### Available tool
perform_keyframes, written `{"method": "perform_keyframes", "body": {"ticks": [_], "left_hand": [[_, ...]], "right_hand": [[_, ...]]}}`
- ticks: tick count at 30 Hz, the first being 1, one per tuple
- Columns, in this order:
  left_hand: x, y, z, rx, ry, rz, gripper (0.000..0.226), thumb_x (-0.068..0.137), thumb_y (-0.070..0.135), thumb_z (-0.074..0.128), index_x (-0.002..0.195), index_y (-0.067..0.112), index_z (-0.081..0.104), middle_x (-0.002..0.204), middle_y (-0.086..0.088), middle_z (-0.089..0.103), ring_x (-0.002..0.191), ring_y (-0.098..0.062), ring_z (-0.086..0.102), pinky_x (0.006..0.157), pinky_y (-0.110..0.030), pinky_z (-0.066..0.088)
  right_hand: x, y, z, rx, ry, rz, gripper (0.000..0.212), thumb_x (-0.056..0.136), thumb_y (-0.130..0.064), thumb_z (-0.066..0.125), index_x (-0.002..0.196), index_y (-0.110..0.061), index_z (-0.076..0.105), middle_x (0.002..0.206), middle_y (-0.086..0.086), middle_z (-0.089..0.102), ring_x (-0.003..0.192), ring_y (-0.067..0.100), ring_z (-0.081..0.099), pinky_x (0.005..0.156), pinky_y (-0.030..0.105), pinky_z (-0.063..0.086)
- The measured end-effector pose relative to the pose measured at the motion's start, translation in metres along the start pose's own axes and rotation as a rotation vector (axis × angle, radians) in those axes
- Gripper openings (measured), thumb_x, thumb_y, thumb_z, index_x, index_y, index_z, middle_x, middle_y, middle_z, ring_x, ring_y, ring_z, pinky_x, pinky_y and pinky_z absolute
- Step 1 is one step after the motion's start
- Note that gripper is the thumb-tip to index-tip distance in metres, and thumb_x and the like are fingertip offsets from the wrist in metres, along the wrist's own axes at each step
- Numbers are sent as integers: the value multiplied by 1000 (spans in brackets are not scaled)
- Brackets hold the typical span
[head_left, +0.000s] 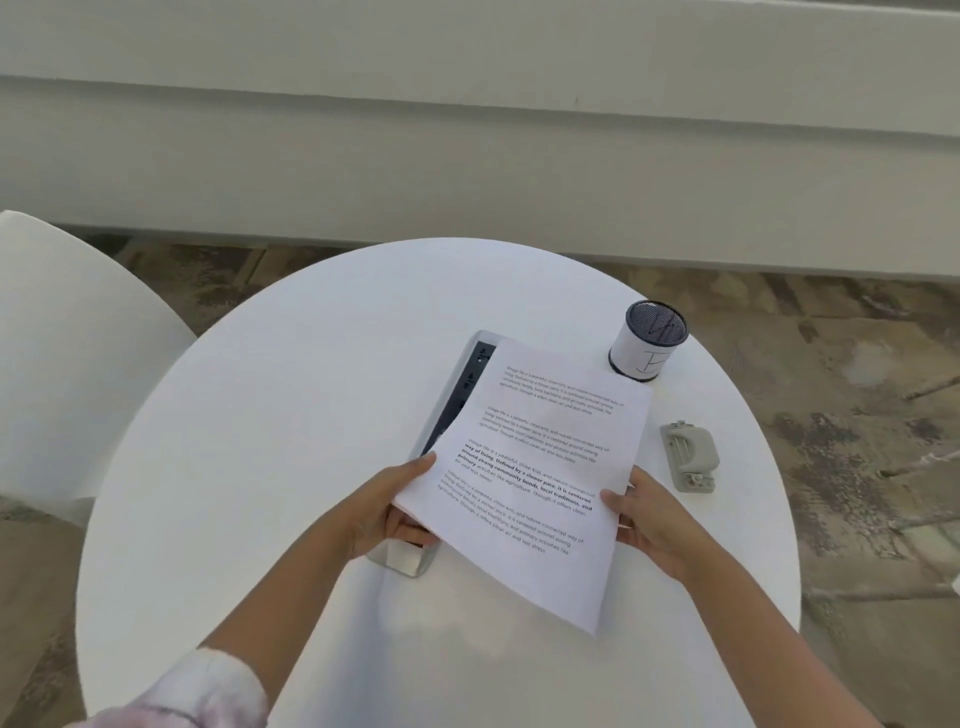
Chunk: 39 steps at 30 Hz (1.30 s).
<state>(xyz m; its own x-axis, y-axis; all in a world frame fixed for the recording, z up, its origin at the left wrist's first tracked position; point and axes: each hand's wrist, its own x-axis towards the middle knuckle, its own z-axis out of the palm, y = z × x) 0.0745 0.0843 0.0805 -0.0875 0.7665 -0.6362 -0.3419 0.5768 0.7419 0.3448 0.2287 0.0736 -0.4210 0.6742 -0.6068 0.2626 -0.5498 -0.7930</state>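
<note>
Both hands come in from the near edge on bare forearms, a pale sleeve pushed up on the left arm. The left hand pinches the left edge of the printed sheets, thumb on top and fingers curled beneath. The right hand grips the opposite edge the same way, its thumb lying on the text. Held at both sides like this, the sheets stay flat and level, probably so that they can be squared up or set down without sagging. The wrists are low and the forearms angle inward toward each other.

The sheets hang just above the round white table, turned slightly clockwise, and they cover most of a grey device with dark keys or buttons. Whether the paper touches it cannot be told. To the right, apart from the sheets, lies a small grey hole punch, within reach of the right hand. Beyond it stands a mesh cup with a white label, close to the sheets' far corner. A white chair stands off to the left.
</note>
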Motion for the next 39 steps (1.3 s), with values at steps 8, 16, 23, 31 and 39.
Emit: {"method": "perform_keyframes", "body": {"ticks": [8, 16, 23, 31, 39], "left_hand": [[27, -4, 23, -1, 7, -23, 38, 87, 41, 55, 106, 11, 67, 94, -9, 75, 82, -23, 72, 60, -32, 58], [43, -28, 39, -125, 158, 110, 26, 92, 26, 53, 109, 9, 62, 97, -11, 74, 85, -28, 71, 63, -35, 58], [52, -49, 33, -78, 275, 46, 18, 95, 25, 49, 102, 13, 62, 84, -2, 75, 75, -21, 72, 58, -33, 56], [53, -60, 36, -113, 260, 0, 16, 95, 24, 50, 99, 18, 63, 85, -1, 76, 77, -21, 72, 57, -32, 57], [52, -56, 37, -198, 189, 25, 26, 92, 28, 53, 113, 15, 60, 104, -11, 72, 94, -32, 68, 76, -46, 55]], "right_hand": [[6, -5, -26, -133, -151, 0, 30, 91, -7, 54, 118, -22, 55, 111, 0, 71, 94, 19, 69, 71, 31, 56], [21, -5, -30, -233, 214, -165, 27, 90, -15, 58, 116, -9, 56, 95, 8, 63, 74, 17, 59, 58, 22, 52], [43, -29, -64, -714, 746, -333, 37, 85, -19, 62, 120, -5, 55, 119, 21, 56, 113, 38, 47, 97, 40, 35], [75, -21, -93, -637, 747, 110, 56, 86, -36, 61, 122, 5, 49, 126, 29, 49, 116, 42, 47, 98, 46, 39], [71, -9, -102, -462, 588, 26, 31, 90, -24, 56, 107, 2, 55, 100, 17, 58, 86, 27, 51, 66, 31, 36]]}}
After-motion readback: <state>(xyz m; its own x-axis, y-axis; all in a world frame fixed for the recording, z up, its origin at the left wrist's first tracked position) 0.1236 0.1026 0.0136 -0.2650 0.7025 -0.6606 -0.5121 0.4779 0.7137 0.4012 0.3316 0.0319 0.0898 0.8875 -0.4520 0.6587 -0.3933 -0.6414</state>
